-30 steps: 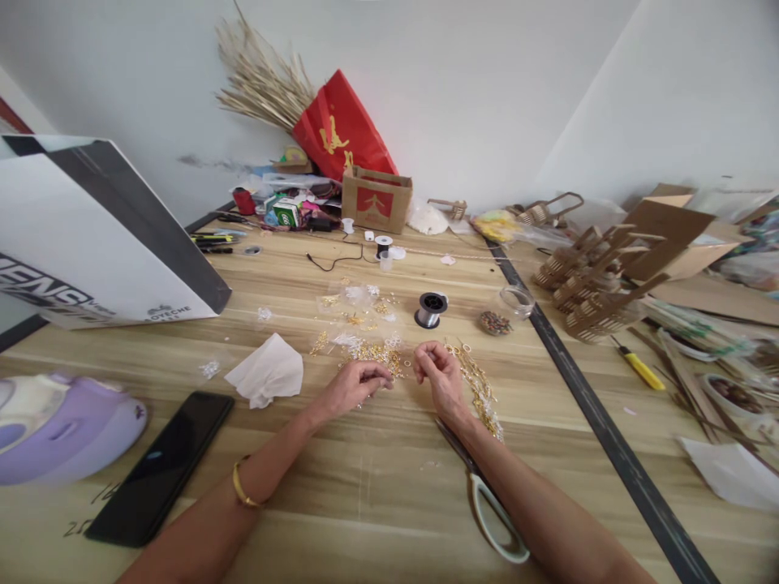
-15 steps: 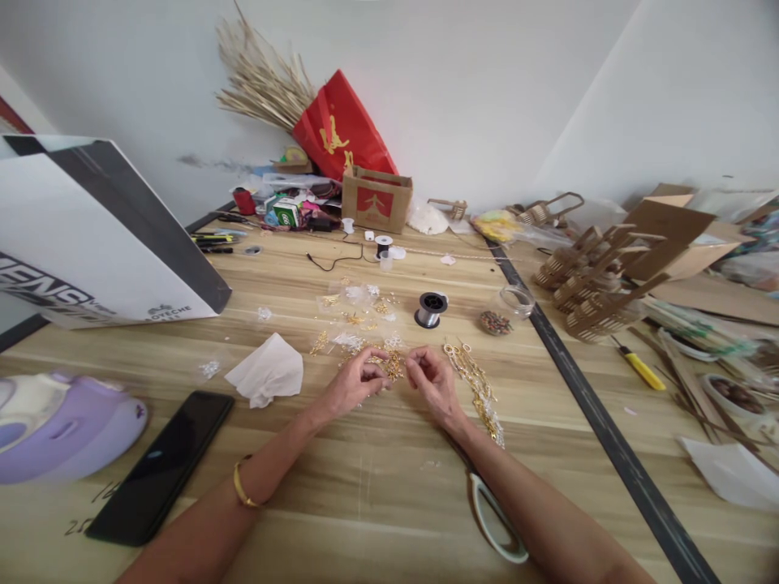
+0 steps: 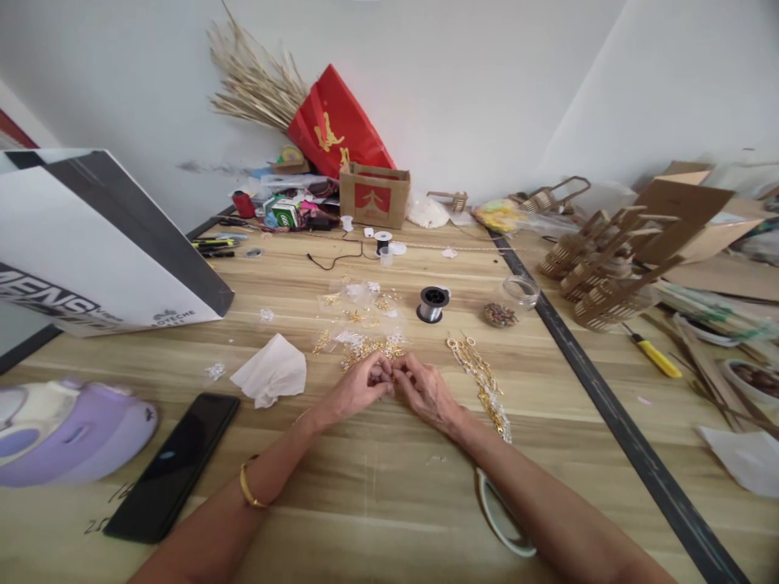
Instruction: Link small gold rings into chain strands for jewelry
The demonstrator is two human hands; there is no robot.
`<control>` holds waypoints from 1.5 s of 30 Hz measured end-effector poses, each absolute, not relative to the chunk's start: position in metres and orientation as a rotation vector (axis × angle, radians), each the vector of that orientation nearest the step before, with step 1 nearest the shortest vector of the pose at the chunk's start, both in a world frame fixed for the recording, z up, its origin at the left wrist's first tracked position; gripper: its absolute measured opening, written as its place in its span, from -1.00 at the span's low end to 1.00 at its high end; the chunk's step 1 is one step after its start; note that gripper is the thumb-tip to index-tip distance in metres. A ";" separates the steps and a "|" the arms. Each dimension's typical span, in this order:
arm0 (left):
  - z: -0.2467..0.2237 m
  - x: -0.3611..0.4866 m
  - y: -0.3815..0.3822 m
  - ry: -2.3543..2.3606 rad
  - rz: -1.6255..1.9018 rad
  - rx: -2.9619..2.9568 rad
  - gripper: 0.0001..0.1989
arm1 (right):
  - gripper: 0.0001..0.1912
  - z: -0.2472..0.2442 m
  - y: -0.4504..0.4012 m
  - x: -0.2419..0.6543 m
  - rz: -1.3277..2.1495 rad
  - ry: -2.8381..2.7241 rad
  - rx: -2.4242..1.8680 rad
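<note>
My left hand (image 3: 363, 381) and my right hand (image 3: 424, 388) meet at the fingertips low over the table. Both are closed in a pinch, and whatever lies between the fingers is too small to make out. Just beyond them spreads a pile of small gold beads (image 3: 363, 351), with clear and white pieces on small plastic bags (image 3: 362, 294) behind it. Gold and silver bead strands (image 3: 484, 381) lie to the right of my right hand. Behind that hand stands a spool of silvery wire (image 3: 432, 305). My right forearm partly covers a pair of scissors, whose pale handle (image 3: 500, 519) shows.
A folded tissue (image 3: 272, 371), a black phone (image 3: 174, 466) and a purple object (image 3: 91, 434) lie to the left, near a large box (image 3: 103, 251). On the right are a glass jar (image 3: 516, 298), small woven baskets (image 3: 600, 292) and a yellow-handled tool (image 3: 657, 357).
My hands have come together from a small gap, the right one moving left until the fingertips meet. The left fingers have closed in. The whole view has shifted slightly.
</note>
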State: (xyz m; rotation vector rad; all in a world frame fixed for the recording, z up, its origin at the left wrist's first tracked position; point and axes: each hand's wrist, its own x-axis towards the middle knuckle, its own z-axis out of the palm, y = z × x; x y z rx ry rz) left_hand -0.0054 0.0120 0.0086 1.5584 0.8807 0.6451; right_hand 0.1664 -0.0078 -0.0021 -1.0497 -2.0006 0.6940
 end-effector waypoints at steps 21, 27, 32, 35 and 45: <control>0.015 -0.009 0.016 0.913 0.641 1.444 -0.78 | -0.88 -0.011 -0.002 0.169 0.665 -1.756 -1.146; 0.021 -0.007 0.014 0.902 0.651 1.394 -0.80 | -0.84 -0.007 -0.001 0.169 0.773 -1.627 -1.149; 0.019 -0.008 0.015 0.918 0.662 1.389 -0.75 | -0.84 -0.008 0.002 0.170 0.830 -1.566 -1.162; 0.013 -0.010 0.017 0.932 0.659 1.399 -0.71 | -0.84 -0.009 0.003 0.170 0.842 -1.549 -1.161; 0.013 -0.010 0.017 0.962 0.668 1.409 -0.69 | -0.83 -0.009 0.003 0.170 0.842 -1.548 -1.154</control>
